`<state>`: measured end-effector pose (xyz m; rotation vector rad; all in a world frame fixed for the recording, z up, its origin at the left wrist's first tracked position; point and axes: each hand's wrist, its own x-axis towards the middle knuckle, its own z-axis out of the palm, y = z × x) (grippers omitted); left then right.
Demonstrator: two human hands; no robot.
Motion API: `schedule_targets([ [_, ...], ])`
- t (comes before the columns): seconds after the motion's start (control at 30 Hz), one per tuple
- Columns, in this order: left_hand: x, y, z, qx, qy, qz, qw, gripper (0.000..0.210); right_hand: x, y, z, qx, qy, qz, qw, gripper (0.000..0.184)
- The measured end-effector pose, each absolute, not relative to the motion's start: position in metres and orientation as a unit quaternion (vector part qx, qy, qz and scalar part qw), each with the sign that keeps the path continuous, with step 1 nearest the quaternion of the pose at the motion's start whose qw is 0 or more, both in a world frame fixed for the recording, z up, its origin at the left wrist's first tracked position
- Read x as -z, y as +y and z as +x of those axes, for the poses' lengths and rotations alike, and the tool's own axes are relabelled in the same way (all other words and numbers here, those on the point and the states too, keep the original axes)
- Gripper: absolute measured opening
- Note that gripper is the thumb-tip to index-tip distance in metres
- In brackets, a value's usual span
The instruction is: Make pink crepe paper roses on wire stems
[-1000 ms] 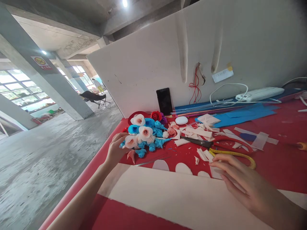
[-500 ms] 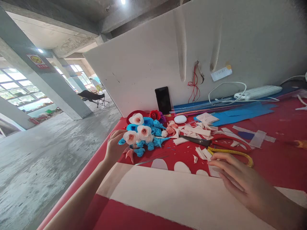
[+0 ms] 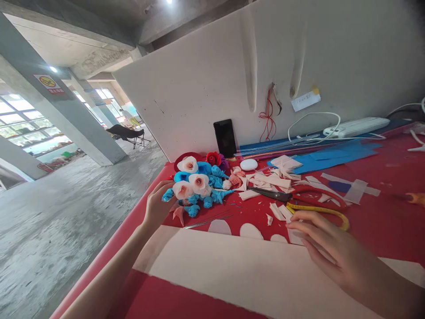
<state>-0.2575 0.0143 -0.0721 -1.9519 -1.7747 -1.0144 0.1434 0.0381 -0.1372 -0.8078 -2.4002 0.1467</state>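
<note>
My left hand [image 3: 158, 201] is at the left end of a cluster of crepe-paper flowers, its fingers curled at a small blue paper bud [image 3: 168, 195]. White paper flowers [image 3: 199, 182] with pinkish centres lie just beside that hand. My right hand [image 3: 318, 235] rests with fingers stretched out, over a small pale paper piece [image 3: 295, 238] and close to the scissors [image 3: 282, 195], which have one red and one yellow handle loop. Under both forearms a long cream paper strip [image 3: 226, 261] crosses the red tabletop.
Cut cream paper scraps [image 3: 272, 179] and blue paper sheets [image 3: 332, 158] lie beyond the scissors. Thin wires [image 3: 206, 222] and petal-shaped pieces [image 3: 251, 231] sit along the strip. A phone [image 3: 225, 137] leans on the white board behind a white oval case [image 3: 249, 165]. Rightward is a power strip [image 3: 357, 127].
The view has shifted very slightly. My left hand and the blue bud have moved only a little against the white flowers; my right hand stays in place.
</note>
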Motion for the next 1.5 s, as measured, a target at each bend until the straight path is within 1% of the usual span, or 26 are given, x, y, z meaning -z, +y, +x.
schedule_targets([
  [0.13,0.076,0.014,-0.259,0.351,-0.620,-0.684,0.158,0.013,0.139,0.038,0.144,-0.062,-0.902,-0.313,0.290,0.028],
  [0.27,0.077,0.014,-0.261,0.353,-0.613,-0.688,0.165,0.012,0.138,0.037,0.143,-0.067,-0.898,-0.313,0.302,0.027],
  [0.6,0.067,-0.021,-0.248,0.357,-0.570,-0.706,0.220,0.012,0.138,0.038,0.143,-0.045,-0.901,-0.307,0.304,0.028],
  [0.77,0.075,-0.039,-0.236,0.361,-0.528,-0.730,0.238,0.022,0.131,0.035,0.137,0.005,-0.890,-0.300,0.344,0.027],
  [0.83,0.081,-0.042,-0.232,0.360,-0.507,-0.747,0.235,0.026,0.122,0.031,0.130,0.022,-0.887,-0.290,0.359,0.027],
  [0.9,0.087,-0.044,-0.230,0.352,-0.489,-0.766,0.224,0.026,0.109,0.028,0.120,0.023,-0.887,-0.274,0.370,0.027],
  [1.1,0.091,-0.045,-0.224,0.346,-0.490,-0.775,0.198,0.030,0.065,0.039,0.066,-0.054,-0.898,-0.219,0.378,0.034],
  [1.17,0.089,-0.046,-0.222,0.351,-0.495,-0.771,0.194,0.028,0.056,0.050,0.043,-0.091,-0.898,-0.208,0.378,0.035],
  [1.27,0.086,-0.046,-0.218,0.357,-0.496,-0.768,0.189,0.023,0.048,0.066,0.009,-0.161,-0.874,-0.226,0.398,0.034],
  [1.33,0.085,-0.047,-0.218,0.361,-0.494,-0.769,0.185,0.021,0.045,0.074,-0.011,-0.171,-0.867,-0.234,0.405,0.034],
  [1.5,0.089,-0.047,-0.219,0.374,-0.493,-0.769,0.163,0.026,0.038,0.091,-0.045,-0.190,-0.852,-0.252,0.418,0.029],
])
